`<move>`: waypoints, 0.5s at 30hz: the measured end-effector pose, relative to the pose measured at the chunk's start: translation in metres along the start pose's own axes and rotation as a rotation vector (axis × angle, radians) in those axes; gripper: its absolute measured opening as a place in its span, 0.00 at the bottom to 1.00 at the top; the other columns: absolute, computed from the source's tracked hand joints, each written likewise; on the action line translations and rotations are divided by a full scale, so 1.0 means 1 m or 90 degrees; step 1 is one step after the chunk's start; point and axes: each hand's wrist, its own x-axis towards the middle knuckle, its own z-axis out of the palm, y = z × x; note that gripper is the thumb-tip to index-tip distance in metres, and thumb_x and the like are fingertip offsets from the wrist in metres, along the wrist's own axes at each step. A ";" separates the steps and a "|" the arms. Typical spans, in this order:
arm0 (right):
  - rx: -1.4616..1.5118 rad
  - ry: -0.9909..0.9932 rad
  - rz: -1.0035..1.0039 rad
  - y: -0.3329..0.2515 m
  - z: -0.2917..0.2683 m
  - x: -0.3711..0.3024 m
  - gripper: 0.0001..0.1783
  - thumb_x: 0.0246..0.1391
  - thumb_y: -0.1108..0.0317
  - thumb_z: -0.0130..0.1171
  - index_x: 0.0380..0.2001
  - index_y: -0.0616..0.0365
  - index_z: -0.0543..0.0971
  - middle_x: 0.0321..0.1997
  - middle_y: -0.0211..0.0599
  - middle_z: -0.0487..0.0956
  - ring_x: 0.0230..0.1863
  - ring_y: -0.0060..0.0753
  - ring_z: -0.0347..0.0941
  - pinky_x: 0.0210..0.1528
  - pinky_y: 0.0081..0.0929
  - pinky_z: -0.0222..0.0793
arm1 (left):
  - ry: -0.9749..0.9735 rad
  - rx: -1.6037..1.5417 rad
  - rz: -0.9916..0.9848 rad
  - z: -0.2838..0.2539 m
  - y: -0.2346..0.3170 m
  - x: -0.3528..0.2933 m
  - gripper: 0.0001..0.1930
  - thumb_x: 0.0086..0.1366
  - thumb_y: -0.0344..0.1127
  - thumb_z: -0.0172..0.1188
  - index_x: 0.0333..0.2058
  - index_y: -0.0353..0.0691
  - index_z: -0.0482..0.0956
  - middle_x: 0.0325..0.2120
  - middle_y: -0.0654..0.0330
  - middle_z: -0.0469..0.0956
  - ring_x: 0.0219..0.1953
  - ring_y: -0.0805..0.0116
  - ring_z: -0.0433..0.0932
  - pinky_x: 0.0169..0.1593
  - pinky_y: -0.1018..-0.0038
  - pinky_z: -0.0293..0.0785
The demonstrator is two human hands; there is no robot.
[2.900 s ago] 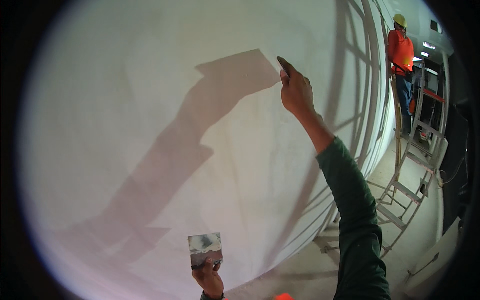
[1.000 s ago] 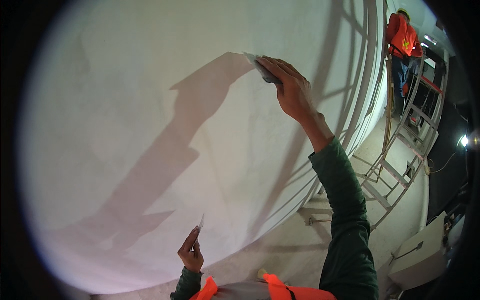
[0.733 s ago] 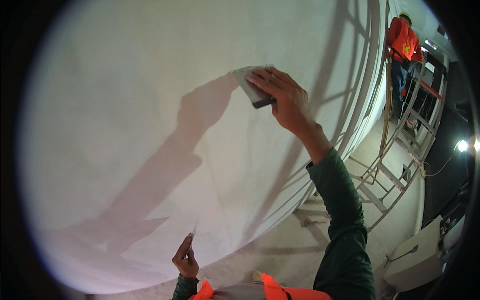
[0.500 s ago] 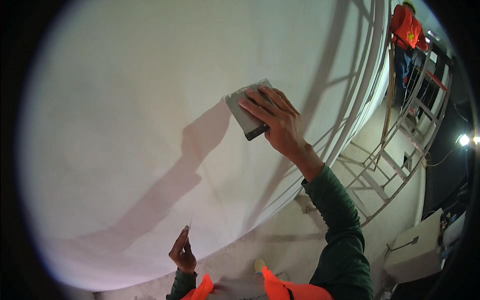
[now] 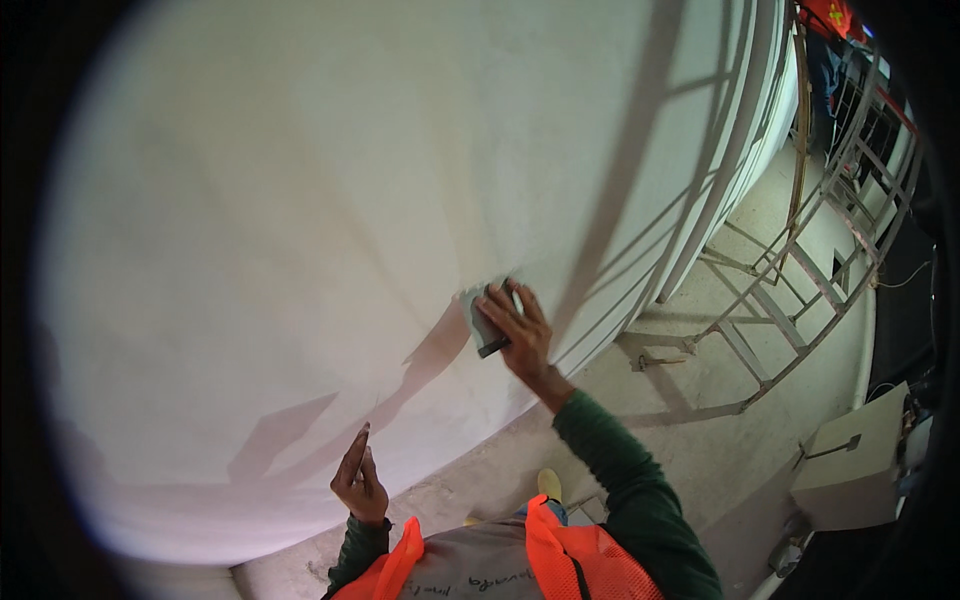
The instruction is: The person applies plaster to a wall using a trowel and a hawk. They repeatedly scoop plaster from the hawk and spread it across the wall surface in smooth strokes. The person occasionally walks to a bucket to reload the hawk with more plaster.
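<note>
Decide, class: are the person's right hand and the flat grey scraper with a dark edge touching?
Touching. The head view shows the right hand laid over the flat grey scraper with a dark edge, fingers spread across its face.

Free room along the wall (image 5: 330, 150) above the scraper (image 5: 484, 333), the ladder (image 5: 817, 277) well apart.
</note>
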 end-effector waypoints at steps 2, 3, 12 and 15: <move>0.060 -0.006 0.072 -0.026 0.009 -0.028 0.27 0.49 0.76 0.66 0.55 0.44 0.82 0.61 0.34 0.80 0.64 0.51 0.73 0.66 0.50 0.67 | 0.000 -0.004 -0.012 0.000 0.001 0.000 0.15 0.69 0.20 0.53 0.52 0.32 0.82 0.48 0.45 0.83 0.52 0.56 0.83 0.56 0.67 0.77; 0.077 -0.047 0.107 -0.041 0.006 -0.038 0.29 0.48 0.79 0.64 0.56 0.45 0.81 0.61 0.35 0.79 0.64 0.52 0.72 0.66 0.50 0.67 | 0.004 -0.017 -0.035 0.000 0.002 -0.001 0.15 0.69 0.21 0.53 0.52 0.32 0.82 0.48 0.45 0.83 0.52 0.56 0.83 0.56 0.67 0.77; 0.028 0.135 -0.103 -0.050 -0.105 0.235 0.34 0.51 0.87 0.49 0.61 0.49 0.75 0.59 0.42 0.78 0.58 0.51 0.76 0.57 0.41 0.76 | 0.052 -0.087 0.017 0.007 0.016 -0.004 0.15 0.68 0.19 0.55 0.51 0.32 0.82 0.47 0.47 0.84 0.52 0.59 0.83 0.56 0.67 0.77; -0.018 0.162 -0.135 -0.066 -0.128 0.330 0.30 0.54 0.84 0.50 0.59 0.49 0.76 0.55 0.42 0.80 0.52 0.51 0.78 0.52 0.43 0.77 | 0.061 -0.122 0.054 0.007 0.017 -0.005 0.15 0.68 0.19 0.56 0.52 0.32 0.82 0.47 0.47 0.84 0.51 0.59 0.84 0.55 0.68 0.78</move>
